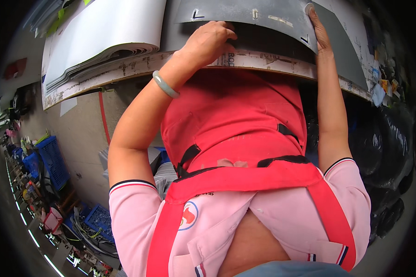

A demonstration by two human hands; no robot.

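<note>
A dark grey board (245, 13) with black corner marks and strips of tape lies tilted over a work table, its near edge raised above a dark sheet (263, 44). My right hand (321, 32) grips the board's right edge, beside a small whitish round piece (308, 8). At the near edge, toward the left, my left hand (211, 41) has its fingers bent and closed, the fingertips partly hidden. Whether they pinch anything cannot be made out. A pale bangle (165, 84) circles my left wrist.
Left of the board lies a thick stack of white sheets (111, 27), folded over at its right side. The worn table edge (125, 69) runs close to my red apron (235, 120). Blue crates (53, 159) stand on the floor at left; black plastic bags (374, 147) sit at right.
</note>
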